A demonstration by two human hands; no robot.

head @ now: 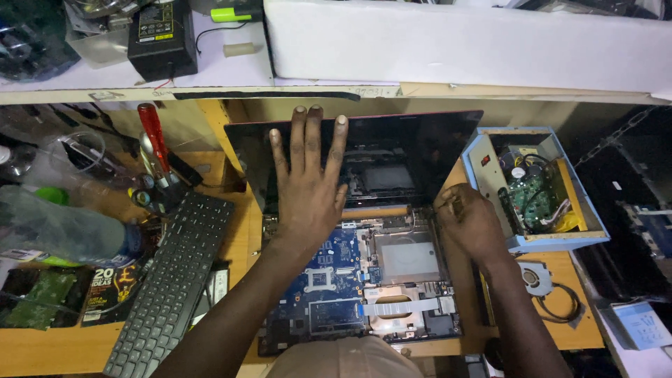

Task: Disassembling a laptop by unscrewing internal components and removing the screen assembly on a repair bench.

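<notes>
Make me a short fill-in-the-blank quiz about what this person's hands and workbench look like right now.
1. The left hand lies flat, fingers spread, on the laptop's dark ____.
2. The right hand is closed at the laptop's ____ edge.
3. The loose black keyboard lies to the ____ of the opened laptop base.
4. The screwdriver has a ____ handle.

Missing words: screen; right; left; red

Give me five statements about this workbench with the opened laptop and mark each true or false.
1. The left hand lies flat, fingers spread, on the dark laptop screen. True.
2. The right hand rests on the black detached keyboard. False: it is at the laptop's right hinge edge.
3. The blue circuit board is exposed. True.
4. The red-handled screwdriver is in the right hand. False: it lies left of the laptop.
5. The small black fan sits right of the laptop. True.
</notes>
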